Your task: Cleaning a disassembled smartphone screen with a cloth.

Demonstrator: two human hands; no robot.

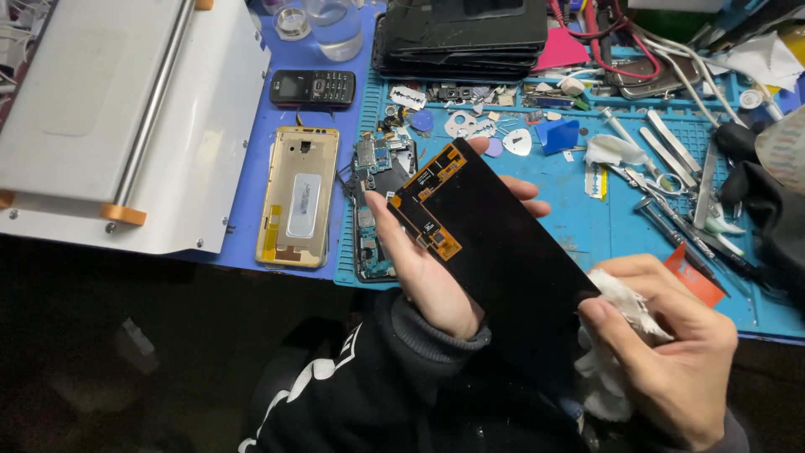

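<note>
Fingers of the right hand pinch a crumpled white cloth against the lower edge of a black phone screen panel. Left hand grips the panel's left side, thumb lying beside its orange flex strips, fingertips showing past the far edge. Just beyond the left fingers lies an opened phone body with circuit boards on a blue work mat. Left of it rests a gold rear frame. Farther off sit a small keypad phone, a clear jar whose contents cannot be told, and stacked dark screens.
</note>
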